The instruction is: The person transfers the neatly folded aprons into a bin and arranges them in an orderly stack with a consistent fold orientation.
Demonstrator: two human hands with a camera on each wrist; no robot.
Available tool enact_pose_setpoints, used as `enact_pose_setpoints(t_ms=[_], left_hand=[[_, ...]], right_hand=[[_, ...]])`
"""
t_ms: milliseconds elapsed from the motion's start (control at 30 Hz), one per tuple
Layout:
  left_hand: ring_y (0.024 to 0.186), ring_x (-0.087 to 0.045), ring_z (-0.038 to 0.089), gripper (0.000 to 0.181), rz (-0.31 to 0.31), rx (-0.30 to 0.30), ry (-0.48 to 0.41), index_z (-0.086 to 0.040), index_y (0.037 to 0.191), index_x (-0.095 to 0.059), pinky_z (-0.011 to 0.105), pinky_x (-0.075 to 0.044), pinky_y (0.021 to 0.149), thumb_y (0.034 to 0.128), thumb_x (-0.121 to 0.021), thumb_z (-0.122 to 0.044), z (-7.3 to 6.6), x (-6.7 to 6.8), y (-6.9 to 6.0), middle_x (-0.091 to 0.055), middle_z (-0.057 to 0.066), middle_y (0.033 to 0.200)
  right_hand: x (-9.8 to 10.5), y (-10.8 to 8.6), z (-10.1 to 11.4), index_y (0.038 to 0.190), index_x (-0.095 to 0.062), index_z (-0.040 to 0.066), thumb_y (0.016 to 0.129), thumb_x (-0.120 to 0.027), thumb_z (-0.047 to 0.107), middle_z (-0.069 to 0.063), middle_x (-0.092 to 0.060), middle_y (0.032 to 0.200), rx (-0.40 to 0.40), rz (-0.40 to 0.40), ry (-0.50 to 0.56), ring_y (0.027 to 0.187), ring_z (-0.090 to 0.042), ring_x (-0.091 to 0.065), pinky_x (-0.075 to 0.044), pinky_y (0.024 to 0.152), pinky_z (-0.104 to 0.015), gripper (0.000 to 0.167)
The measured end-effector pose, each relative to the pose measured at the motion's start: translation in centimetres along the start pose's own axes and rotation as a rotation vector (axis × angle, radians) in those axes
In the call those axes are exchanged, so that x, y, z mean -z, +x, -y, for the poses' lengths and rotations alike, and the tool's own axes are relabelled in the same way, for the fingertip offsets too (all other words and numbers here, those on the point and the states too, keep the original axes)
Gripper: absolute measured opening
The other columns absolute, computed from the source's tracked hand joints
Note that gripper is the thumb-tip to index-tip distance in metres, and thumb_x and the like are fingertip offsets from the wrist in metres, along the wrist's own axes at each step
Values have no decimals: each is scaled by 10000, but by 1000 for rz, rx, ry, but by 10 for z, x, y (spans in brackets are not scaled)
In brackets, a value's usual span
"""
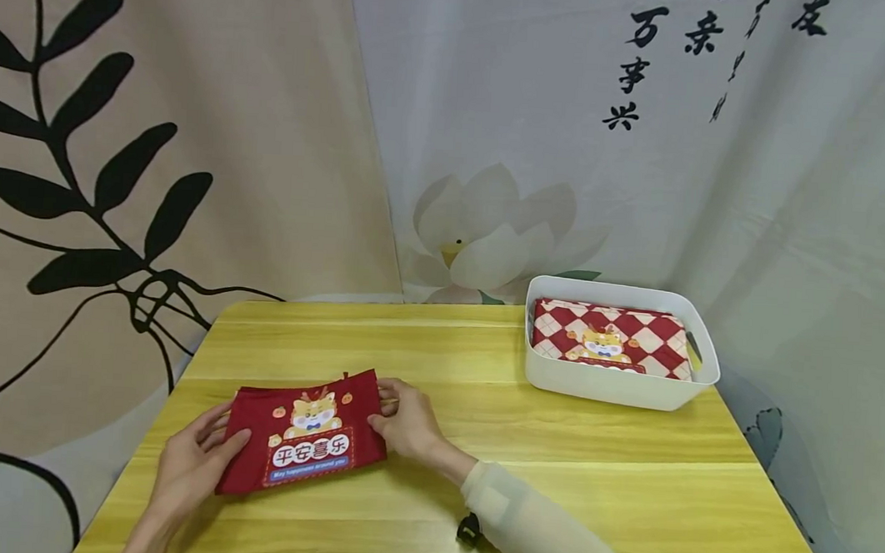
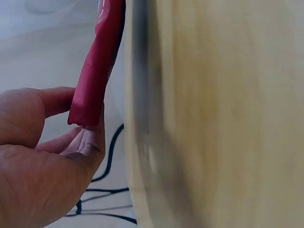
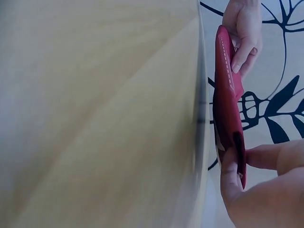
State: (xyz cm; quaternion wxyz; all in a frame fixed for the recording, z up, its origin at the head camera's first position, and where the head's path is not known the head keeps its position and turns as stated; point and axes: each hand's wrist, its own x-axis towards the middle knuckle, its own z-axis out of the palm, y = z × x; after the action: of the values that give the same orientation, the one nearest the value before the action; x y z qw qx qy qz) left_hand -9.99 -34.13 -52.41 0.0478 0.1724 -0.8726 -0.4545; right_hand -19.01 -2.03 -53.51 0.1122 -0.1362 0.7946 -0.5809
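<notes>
A flat dark red fabric pouch (image 1: 254, 434), printed with a cartoon cat-like figure and Chinese characters, is held between both hands above the table. My left hand (image 1: 191, 462) pinches its left end, thumb on the printed face and fingers behind. At the opposite end my right hand (image 1: 411, 421) pinches the edge near the upper corner. The left wrist view has the pouch (image 2: 90, 90) edge-on between the thumb and fingers of the left hand (image 2: 52, 175). In the right wrist view the pouch (image 3: 227, 104) also appears edge-on, gripped by the right hand (image 3: 266, 185).
A white plastic bin (image 1: 617, 390) stands at the table's back right, with a red and cream checkered pouch (image 1: 612, 340) lying in it. Near the right sleeve a small black object (image 1: 468, 530) shows. Printed curtains (image 1: 285, 135) hang behind the wooden table (image 1: 590, 476).
</notes>
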Motion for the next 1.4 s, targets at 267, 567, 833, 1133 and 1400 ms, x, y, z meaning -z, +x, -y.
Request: enact_pose_setpoints(t_ms=[267, 567, 833, 1133, 1400], left_hand=[[966, -578, -248, 704, 42, -67, 4, -45, 1690, -504, 123, -619, 778, 1082, -796, -245, -20, -9, 7, -636, 306, 1580], [1015, -632, -188, 643, 62, -163, -52, -69, 1651, -560, 156, -643, 781, 1069, -807, -181, -41, -22, 14, -658, 259, 1556], [1032, -655, -160, 626, 77, -220, -63, -84, 1642, -578, 172, -651, 785, 1066, -807, -170, -57, -36, 18, -678, 231, 1525], [1080, -732, -35, 632, 84, -313, -112, -75, 1622, -606, 113, -622, 814, 1036, -837, -125, -77, -52, 26, -714, 226, 1480], [1097, -708, -53, 627, 104, -291, -150, -115, 1626, -613, 128, -632, 825, 1044, -838, -172, -96, -65, 32, -710, 191, 1518]], right_hand=[[23, -1, 1, 1540, -649, 16, 998, -812, -12, -191, -765, 1382, -4, -26, 32, 1045, -203, -781, -709, 816, -309, 567], [52, -4, 3, 1521, -675, 32, 998, -804, -13, -196, -768, 1399, 34, -63, 30, 1047, -230, -797, -712, 801, -312, 541], [78, -8, 4, 1483, -698, 2, 987, -815, -12, -227, -777, 1389, 62, -99, 49, 1044, -273, -821, -714, 812, -316, 510], [105, -13, 9, 1475, -713, 20, 988, -811, -14, -204, -783, 1385, 20, -157, 70, 1053, -250, -808, -720, 826, -343, 498], [126, -17, 11, 1477, -719, 37, 984, -809, -21, -191, -790, 1384, 16, -193, 106, 1048, -238, -805, -716, 813, -328, 505]])
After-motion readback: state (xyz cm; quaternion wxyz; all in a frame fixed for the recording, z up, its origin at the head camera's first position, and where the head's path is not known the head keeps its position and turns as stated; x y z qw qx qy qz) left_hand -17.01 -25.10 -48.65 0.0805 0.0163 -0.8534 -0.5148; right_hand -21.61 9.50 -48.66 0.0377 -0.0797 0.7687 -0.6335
